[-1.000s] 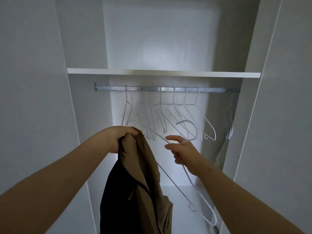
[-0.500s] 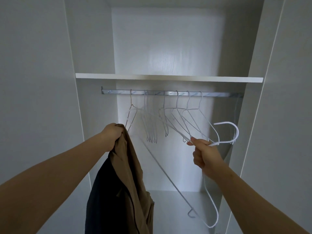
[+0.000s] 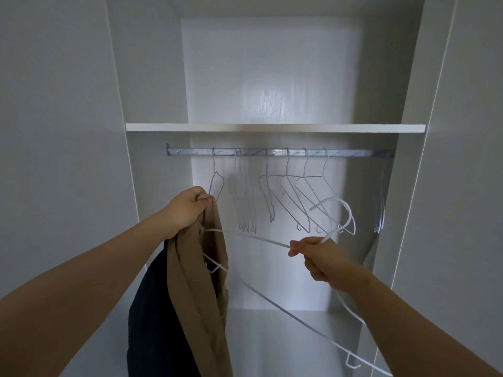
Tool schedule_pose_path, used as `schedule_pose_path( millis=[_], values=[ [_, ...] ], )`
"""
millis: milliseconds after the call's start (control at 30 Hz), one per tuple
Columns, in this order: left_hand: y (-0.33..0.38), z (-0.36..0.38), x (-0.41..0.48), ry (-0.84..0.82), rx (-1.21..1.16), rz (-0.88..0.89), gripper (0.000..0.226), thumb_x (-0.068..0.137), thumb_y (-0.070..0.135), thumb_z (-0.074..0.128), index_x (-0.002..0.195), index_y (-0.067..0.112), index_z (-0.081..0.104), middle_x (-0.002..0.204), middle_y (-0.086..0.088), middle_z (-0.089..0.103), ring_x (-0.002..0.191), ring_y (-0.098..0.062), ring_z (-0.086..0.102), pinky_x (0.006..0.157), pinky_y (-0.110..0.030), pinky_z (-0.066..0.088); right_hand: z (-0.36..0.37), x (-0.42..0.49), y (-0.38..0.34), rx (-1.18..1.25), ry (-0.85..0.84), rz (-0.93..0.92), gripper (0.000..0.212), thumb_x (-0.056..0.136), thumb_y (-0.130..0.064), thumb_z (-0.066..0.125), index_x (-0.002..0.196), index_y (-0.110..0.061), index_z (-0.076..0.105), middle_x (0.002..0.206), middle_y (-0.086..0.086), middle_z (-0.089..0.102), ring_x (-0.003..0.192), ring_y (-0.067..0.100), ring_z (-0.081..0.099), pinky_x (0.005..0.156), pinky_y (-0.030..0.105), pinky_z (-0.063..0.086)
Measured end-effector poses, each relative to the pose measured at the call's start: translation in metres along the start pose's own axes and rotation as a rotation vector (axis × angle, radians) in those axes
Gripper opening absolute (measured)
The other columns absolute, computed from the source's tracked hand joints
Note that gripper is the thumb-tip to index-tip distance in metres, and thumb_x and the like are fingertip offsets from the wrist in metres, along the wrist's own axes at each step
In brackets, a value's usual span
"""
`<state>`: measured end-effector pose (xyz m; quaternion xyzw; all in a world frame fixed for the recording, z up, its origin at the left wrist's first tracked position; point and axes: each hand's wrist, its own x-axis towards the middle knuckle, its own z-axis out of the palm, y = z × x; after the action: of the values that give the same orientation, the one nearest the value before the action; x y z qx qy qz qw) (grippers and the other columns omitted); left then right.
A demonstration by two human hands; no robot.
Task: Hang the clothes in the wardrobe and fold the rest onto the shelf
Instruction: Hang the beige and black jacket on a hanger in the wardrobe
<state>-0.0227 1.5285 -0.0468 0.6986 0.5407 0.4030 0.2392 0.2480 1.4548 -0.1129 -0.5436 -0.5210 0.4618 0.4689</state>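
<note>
My left hand (image 3: pixel 187 210) grips the top of a tan garment (image 3: pixel 196 289) that hangs down in front of the open wardrobe, with a dark navy garment (image 3: pixel 152 317) behind it. My right hand (image 3: pixel 321 259) holds a white wire hanger (image 3: pixel 337 219) by its neck, hook curving up to the right. One end of the hanger reaches left into the tan fabric. Above runs the metal rail (image 3: pixel 275 152) under a white shelf (image 3: pixel 272 128).
Several empty white wire hangers (image 3: pixel 288 197) hang along the rail, one more at its far right end (image 3: pixel 381 210). Wardrobe side panels (image 3: pixel 122 104) stand left and right. The wardrobe floor (image 3: pixel 277 341) lies below.
My right hand has taken a hanger off the rail and swung it left, so its end now enters the tan garment. My left hand stays gripping the clothes.
</note>
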Motion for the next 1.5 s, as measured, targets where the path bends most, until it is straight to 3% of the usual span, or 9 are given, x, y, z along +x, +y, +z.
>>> schedule_pose_path(
  millis=[300, 467, 567, 767, 1000, 1267, 1367, 1433, 1500],
  values=[
    [-0.013, 0.003, -0.011, 0.019, -0.171, 0.021, 0.024, 0.097, 0.017, 0.045, 0.074, 0.014, 0.050, 0.073, -0.004, 0.053, 0.067, -0.014, 0.049, 0.060, -0.020, 0.039, 0.007, 0.010, -0.021, -0.167, -0.096, -0.040, 0.027, 0.090, -0.024, 0.060, 0.067, -0.012, 0.066, 0.038, -0.006, 0.028, 0.034, 0.008, 0.020, 0.036, 0.015, 0.017],
    [-0.033, -0.013, -0.006, 0.053, 0.220, 0.096, 0.032, 0.099, 0.016, 0.040, 0.067, 0.018, 0.045, 0.072, -0.002, 0.053, 0.071, -0.017, 0.049, 0.061, -0.024, 0.037, -0.022, 0.016, -0.040, 0.010, -0.012, -0.066, 0.027, 0.088, -0.022, 0.062, 0.065, -0.011, 0.065, 0.041, -0.008, 0.023, 0.034, 0.007, 0.017, 0.038, 0.013, 0.014],
    [-0.039, -0.008, -0.003, 0.032, 0.535, 0.121, 0.033, 0.099, 0.018, 0.037, 0.066, 0.019, 0.038, 0.078, -0.007, 0.054, 0.076, -0.024, 0.052, 0.071, -0.033, 0.041, -0.011, 0.016, -0.041, -0.143, -0.022, -0.089, 0.031, 0.087, -0.024, 0.064, 0.059, -0.013, 0.070, 0.040, -0.006, 0.025, 0.035, 0.008, 0.018, 0.039, 0.014, 0.015],
    [-0.031, 0.008, -0.002, 0.030, 0.744, 0.266, 0.022, 0.100, 0.022, 0.034, 0.080, 0.017, 0.045, 0.079, 0.000, 0.052, 0.074, -0.017, 0.050, 0.067, -0.030, 0.043, 0.013, 0.011, -0.021, -0.156, 0.007, -0.034, 0.026, 0.090, -0.022, 0.061, 0.069, -0.009, 0.068, 0.037, -0.005, 0.028, 0.033, 0.009, 0.020, 0.037, 0.014, 0.017],
    [-0.018, 0.030, -0.005, 0.034, 0.261, 0.168, 0.025, 0.099, 0.018, 0.039, 0.081, 0.010, 0.055, 0.074, 0.002, 0.053, 0.075, -0.015, 0.050, 0.056, -0.013, 0.033, 0.057, 0.007, -0.024, -0.195, 0.072, -0.037, 0.017, 0.093, -0.018, 0.055, 0.086, -0.007, 0.068, 0.046, -0.004, 0.039, 0.034, 0.005, 0.029, 0.032, 0.014, 0.024],
    [0.004, 0.036, -0.010, 0.038, -0.417, -0.293, 0.017, 0.098, 0.025, 0.042, 0.095, 0.014, 0.056, 0.094, -0.005, 0.056, 0.090, -0.022, 0.053, 0.077, -0.030, 0.044, 0.079, 0.017, -0.029, -0.228, 0.106, -0.123, 0.038, 0.095, -0.012, 0.045, 0.131, -0.022, 0.048, 0.073, -0.012, 0.038, 0.051, 0.001, 0.038, 0.036, 0.007, 0.029],
    [0.023, 0.050, -0.021, -0.054, -0.623, -0.356, 0.016, 0.097, 0.025, 0.046, 0.088, 0.018, 0.058, 0.090, -0.008, 0.059, 0.081, -0.021, 0.056, 0.070, -0.030, 0.048, 0.101, 0.019, -0.020, -0.220, 0.082, -0.128, 0.042, 0.095, -0.015, 0.046, 0.136, -0.017, 0.041, 0.088, -0.005, 0.054, 0.069, 0.006, 0.049, 0.053, 0.013, 0.037],
    [0.028, 0.051, -0.025, -0.117, -0.692, -0.353, 0.015, 0.096, 0.024, 0.047, 0.088, 0.019, 0.059, 0.091, -0.008, 0.060, 0.083, -0.021, 0.058, 0.075, -0.032, 0.049, 0.105, 0.019, -0.020, -0.223, 0.128, -0.135, 0.035, 0.095, -0.017, 0.047, 0.129, -0.009, 0.049, 0.110, 0.011, 0.063, 0.093, 0.022, 0.060, 0.076, 0.029, 0.052],
    [0.028, 0.044, -0.026, -0.169, -0.699, -0.285, 0.015, 0.096, 0.023, 0.048, 0.088, 0.018, 0.060, 0.091, -0.008, 0.062, 0.083, -0.020, 0.059, 0.072, -0.030, 0.049, 0.100, 0.019, -0.022, -0.183, 0.181, -0.131, 0.019, 0.093, -0.012, 0.048, 0.104, -0.006, 0.062, 0.097, 0.012, 0.066, 0.090, 0.026, 0.062, 0.081, 0.035, 0.052]
  ],
)
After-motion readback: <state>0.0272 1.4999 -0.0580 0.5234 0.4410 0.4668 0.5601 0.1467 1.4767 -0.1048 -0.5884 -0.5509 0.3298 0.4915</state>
